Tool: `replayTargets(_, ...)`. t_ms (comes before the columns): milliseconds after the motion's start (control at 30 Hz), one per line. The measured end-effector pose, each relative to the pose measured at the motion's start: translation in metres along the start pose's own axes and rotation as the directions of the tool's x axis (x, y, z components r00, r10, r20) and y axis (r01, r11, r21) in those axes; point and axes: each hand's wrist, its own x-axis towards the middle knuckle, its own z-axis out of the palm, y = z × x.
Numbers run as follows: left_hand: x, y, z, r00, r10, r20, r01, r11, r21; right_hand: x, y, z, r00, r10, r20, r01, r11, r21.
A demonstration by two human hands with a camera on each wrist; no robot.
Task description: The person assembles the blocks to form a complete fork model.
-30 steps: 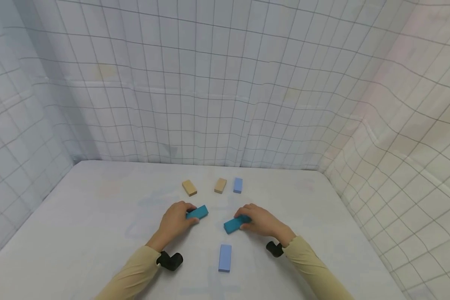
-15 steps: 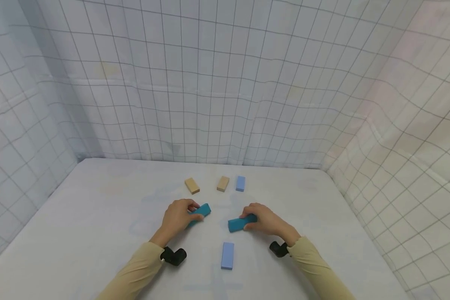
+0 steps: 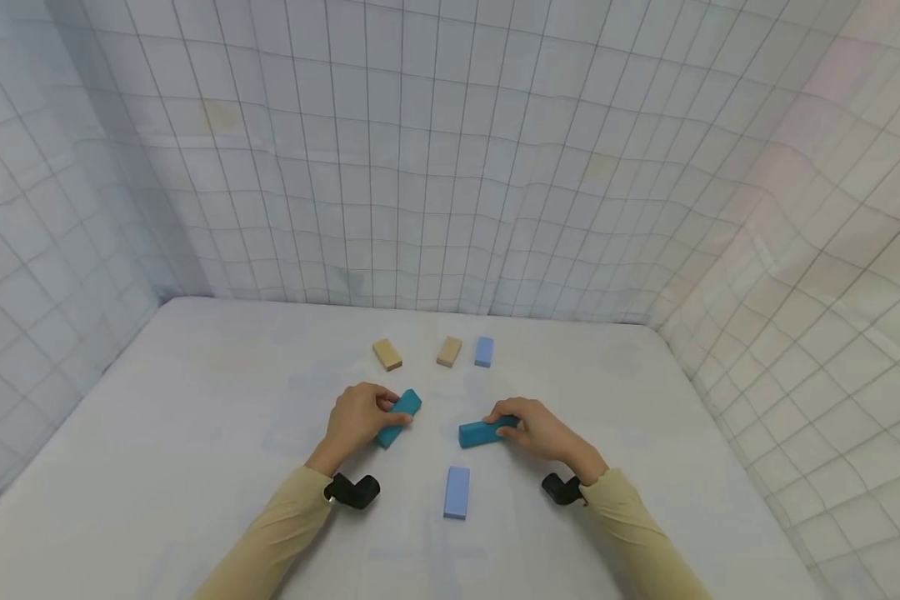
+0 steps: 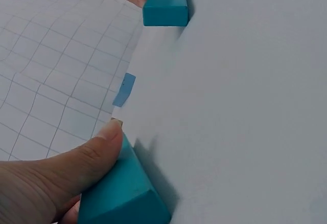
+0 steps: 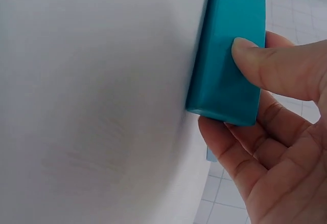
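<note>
In the head view, my left hand grips a teal rectangular block between thumb and fingers. This block points diagonally away to the right. To its right, my right hand pinches a second teal block, which lies nearly crosswise. A gap separates the two blocks. The left wrist view shows the thumb along the side of the left teal block. From the right wrist, the thumb presses one face of the right teal block, and fingertips reach under its near end.
A light blue block lies on the white table nearer the body, between the forearms. Beyond the hands are two tan blocks, one on the left and one mid-table, and a small blue block. A gridded curtain surrounds the table.
The left teal block has turned to a steeper diagonal in my left hand. The right one has swung closer to crosswise and slightly rightward. The other blocks stay put on the table.
</note>
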Motion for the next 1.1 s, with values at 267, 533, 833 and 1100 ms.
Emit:
replayTargets(267, 0.003, 0.002, 0.001, 0.999, -0.027, 0.040, 0.028, 0.998, -0.047, -0.003, 0.001, 0.002, 0.999, 0.000, -0.041, -0.001, 1.000, -0.019)
replayTargets(533, 0.002, 0.009, 0.016, 0.990, -0.068, 0.124, 0.092, 0.975, -0.203, -0.003, 0.003, 0.004, 0.997, 0.028, -0.065, -0.029, 1.000, -0.008)
replayTargets(833, -0.001, 0.020, 0.029, 0.970, -0.141, 0.199, 0.202, 0.922, -0.331, -0.003, 0.002, 0.006, 0.996, 0.033, -0.084, -0.034, 0.999, -0.007)
replayTargets(1100, 0.000, 0.025, 0.035, 0.966, -0.179, 0.185, 0.234, 0.912, -0.337, -0.005, 0.002, 0.007, 0.993, 0.069, -0.099, -0.071, 0.997, -0.026)
